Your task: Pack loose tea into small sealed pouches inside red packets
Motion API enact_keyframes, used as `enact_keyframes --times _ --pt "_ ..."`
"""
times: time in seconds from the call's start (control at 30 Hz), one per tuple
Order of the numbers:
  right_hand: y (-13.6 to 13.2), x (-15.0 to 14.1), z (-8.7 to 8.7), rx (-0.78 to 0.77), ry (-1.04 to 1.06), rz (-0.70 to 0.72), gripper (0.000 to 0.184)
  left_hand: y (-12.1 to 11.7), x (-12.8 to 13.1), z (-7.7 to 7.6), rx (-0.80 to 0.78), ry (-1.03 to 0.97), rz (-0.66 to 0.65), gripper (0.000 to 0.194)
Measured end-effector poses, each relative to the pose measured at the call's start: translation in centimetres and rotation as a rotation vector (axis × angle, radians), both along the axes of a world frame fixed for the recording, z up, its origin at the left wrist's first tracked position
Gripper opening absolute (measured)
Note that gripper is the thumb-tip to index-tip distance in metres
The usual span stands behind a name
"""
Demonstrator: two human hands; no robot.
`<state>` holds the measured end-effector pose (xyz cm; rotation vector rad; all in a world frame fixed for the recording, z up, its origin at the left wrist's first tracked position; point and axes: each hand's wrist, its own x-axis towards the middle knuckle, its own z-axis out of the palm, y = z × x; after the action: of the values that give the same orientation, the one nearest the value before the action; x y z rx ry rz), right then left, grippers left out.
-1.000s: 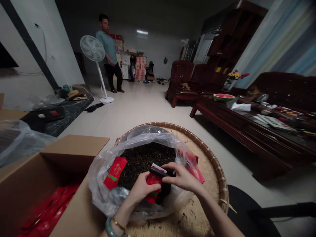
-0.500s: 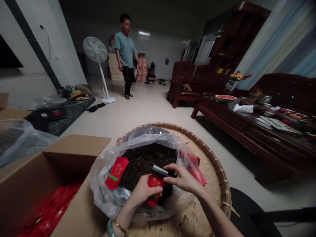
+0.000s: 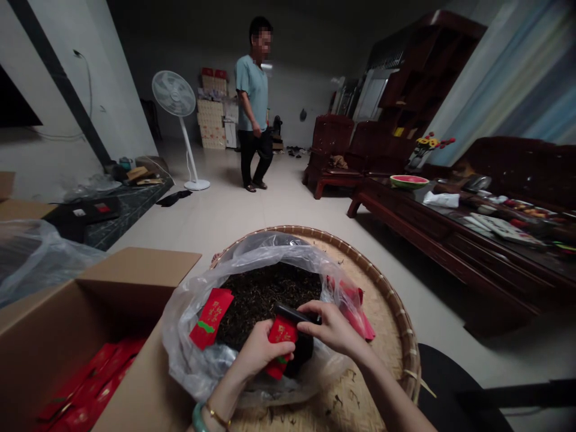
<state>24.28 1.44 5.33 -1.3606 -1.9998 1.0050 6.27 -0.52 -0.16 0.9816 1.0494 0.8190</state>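
My left hand point(image 3: 263, 350) grips a small red packet point(image 3: 282, 331) with gold characters and a green mark, thumb across its front. In my right hand point(image 3: 330, 324) is a slim black bar-shaped tool point(image 3: 294, 313), pinched between thumb and fingers; its exact kind is unclear. The tool lies across the packet's top edge. Both hands are above a large clear plastic bag point(image 3: 189, 360) that stands open, holding dark dried tea leaves point(image 3: 270, 288). Left of the leaves, more red packets point(image 3: 211, 317) rest on the bag.
Beneath the bag is a round woven bamboo tray point(image 3: 396, 300), with further red packets point(image 3: 355, 306) at its right. A cardboard box point(image 3: 139, 264) at left contains several filled red packets point(image 3: 90, 384). Beyond are a person point(image 3: 254, 102), a white fan point(image 3: 174, 94) and a wooden table point(image 3: 418, 240).
The tool has tilted slightly, so its pale strip no longer shows. My hands have hardly moved. The person in the background has walked to the right and closer.
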Motion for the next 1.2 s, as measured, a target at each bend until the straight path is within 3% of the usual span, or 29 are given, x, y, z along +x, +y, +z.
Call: enact_keyframes --times 0.13,0.23,0.33,0.47,0.57,0.67,0.73,0.8,0.97,1.1,1.2 --pt "0.2 0.2 -0.1 -0.038 0.050 -0.024 0.022 0.0 0.0 0.3 0.008 -0.002 -0.003 0.036" --pt "0.8 1.7 -1.3 -0.010 0.062 -0.124 0.030 0.0 -0.1 0.6 0.000 -0.014 -0.010 0.038" --pt "1.6 4.1 -3.7 0.170 -0.148 -0.256 0.035 -0.1 -0.3 0.5 -0.015 -0.049 0.006 0.041" --pt "1.6 5.7 -6.1 0.253 -0.437 -0.348 0.039 0.0 -0.3 0.1 -0.013 -0.062 0.020 0.041" --pt "0.6 3.8 -5.4 0.338 -0.367 -0.351 0.032 0.0 0.1 -0.1 0.016 -0.021 -0.013 0.035" --pt "-0.6 0.4 -3.7 0.367 -0.188 -0.174 0.028 -0.1 0.6 0.0 0.096 0.074 -0.049 0.025" --pt "-1.0 -1.7 -3.0 0.361 -0.199 -0.058 0.022 -0.2 0.7 0.3 0.160 0.144 -0.062 0.021" --pt "-1.0 -2.9 -3.0 0.372 -0.215 -0.029 0.024 -0.3 0.6 0.7 0.194 0.194 -0.068 0.020" --pt "-0.6 -3.2 -3.1 0.385 -0.145 0.004 0.032 -0.5 0.1 1.3 0.141 0.157 -0.100 0.022" --pt "-0.4 -2.9 -2.2 0.267 0.051 -0.025 0.026 -0.6 0.1 1.0 0.093 0.071 -0.112 0.025" --pt "0.1 -2.6 -1.9 0.151 0.192 -0.082 0.036 -0.7 0.1 0.5 0.054 0.018 -0.118 0.029"
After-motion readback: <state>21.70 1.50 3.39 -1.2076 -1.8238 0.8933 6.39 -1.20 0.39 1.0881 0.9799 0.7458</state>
